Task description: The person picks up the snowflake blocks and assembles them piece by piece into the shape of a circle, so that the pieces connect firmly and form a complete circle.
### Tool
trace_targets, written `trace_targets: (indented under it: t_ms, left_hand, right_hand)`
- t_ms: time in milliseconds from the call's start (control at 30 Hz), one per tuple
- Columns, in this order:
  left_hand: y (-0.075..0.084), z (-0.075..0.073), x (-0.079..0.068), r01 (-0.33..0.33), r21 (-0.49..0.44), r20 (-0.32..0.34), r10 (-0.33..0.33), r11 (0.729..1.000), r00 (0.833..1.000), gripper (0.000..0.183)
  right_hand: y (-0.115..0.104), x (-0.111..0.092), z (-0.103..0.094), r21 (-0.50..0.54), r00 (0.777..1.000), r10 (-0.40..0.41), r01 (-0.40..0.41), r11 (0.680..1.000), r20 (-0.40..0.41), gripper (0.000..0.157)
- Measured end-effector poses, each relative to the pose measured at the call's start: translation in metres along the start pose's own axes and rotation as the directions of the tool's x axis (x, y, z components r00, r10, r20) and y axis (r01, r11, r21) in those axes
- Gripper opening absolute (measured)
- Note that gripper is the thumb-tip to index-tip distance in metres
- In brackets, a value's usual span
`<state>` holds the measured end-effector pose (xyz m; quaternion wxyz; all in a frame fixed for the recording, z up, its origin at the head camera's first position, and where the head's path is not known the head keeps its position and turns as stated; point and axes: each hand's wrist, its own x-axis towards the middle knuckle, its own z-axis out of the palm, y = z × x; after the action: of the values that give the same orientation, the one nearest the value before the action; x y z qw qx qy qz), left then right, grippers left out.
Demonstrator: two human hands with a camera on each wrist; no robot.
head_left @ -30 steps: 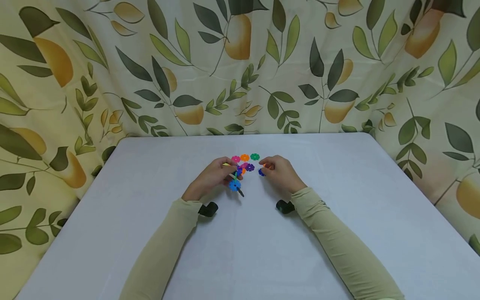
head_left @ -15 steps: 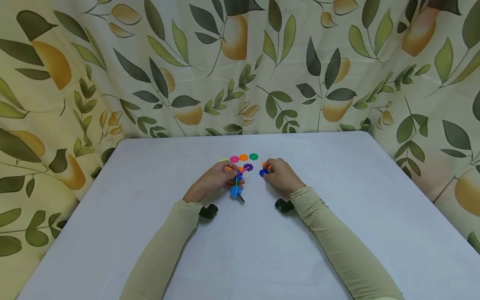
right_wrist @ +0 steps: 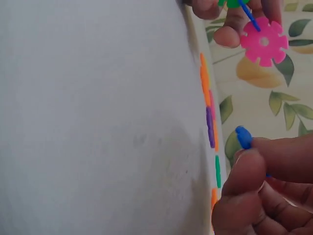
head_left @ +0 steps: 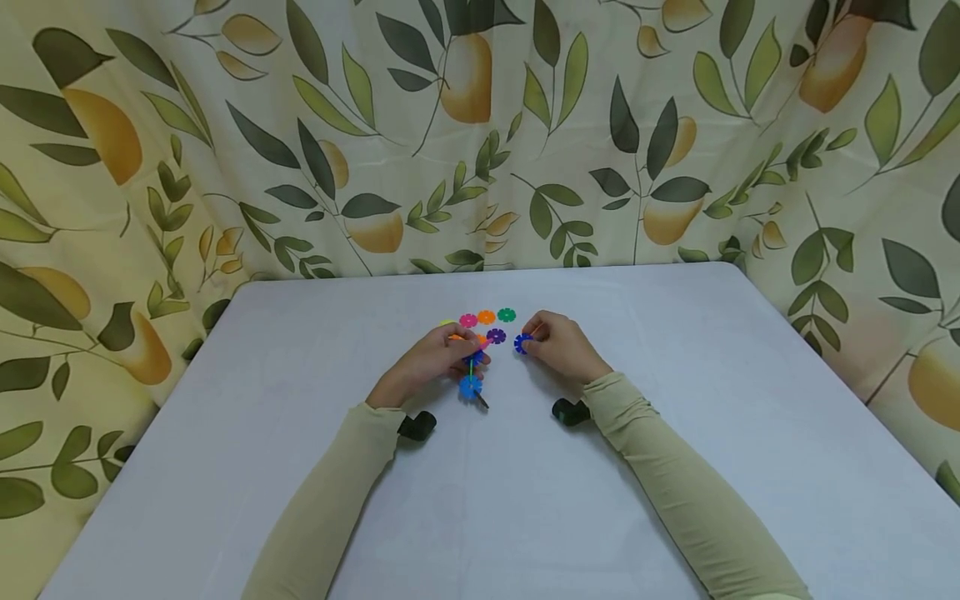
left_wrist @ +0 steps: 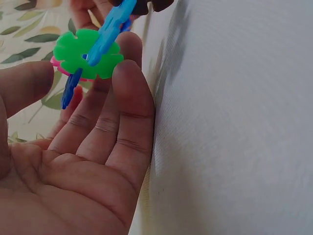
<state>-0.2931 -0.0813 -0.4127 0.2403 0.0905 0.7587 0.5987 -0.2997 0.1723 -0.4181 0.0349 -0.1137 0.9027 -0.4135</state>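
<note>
My left hand grips a small chain of notched plastic discs slotted together. In the left wrist view its green disc joins a light blue disc and a dark blue disc, with a dark brown disc at the upper end. The chain's pink disc faces the right wrist camera. Thumb and index finger of my right hand pinch a loose blue disc, seen nearly edge-on in the right wrist view. A short gap separates the hands.
Behind the hands, loose discs lie on the white table: pink, orange, green, purple and others partly hidden by my left hand. A leaf-patterned curtain hangs at the table's far edge.
The left hand's chain has come slightly lower and nearer me. My right hand has shifted the blue disc slightly left and up; the orange disc beside it no longer shows.
</note>
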Motion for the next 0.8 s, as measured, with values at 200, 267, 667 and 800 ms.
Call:
trace_targets:
  t_ms: [200,267,667,800]
  left_hand:
    - [-0.002,-0.001,0.002,-0.008,0.015,0.02,0.007,1.0,1.0,0.041]
    - [-0.003,-0.001,0.003,-0.017,0.025,0.028,0.016,1.0,0.999,0.042]
    - [-0.004,-0.002,0.003,-0.039,0.049,0.051,0.036,0.998,0.998,0.042]
    - [-0.005,-0.002,0.003,-0.046,0.034,0.059,0.044,0.998,0.997,0.042]
  right_hand:
    - [-0.007,0.0,0.001,0.183,1.0,0.016,-0.018,0.983,0.015,0.017]
    - [-0.01,0.0,0.002,0.226,0.999,0.019,-0.024,0.974,0.027,0.017]
    - [-0.022,-0.005,0.006,0.319,0.998,-0.021,0.002,0.948,0.058,0.019]
    - [-0.023,-0.006,0.008,0.326,0.996,-0.055,0.03,0.945,0.07,0.019]
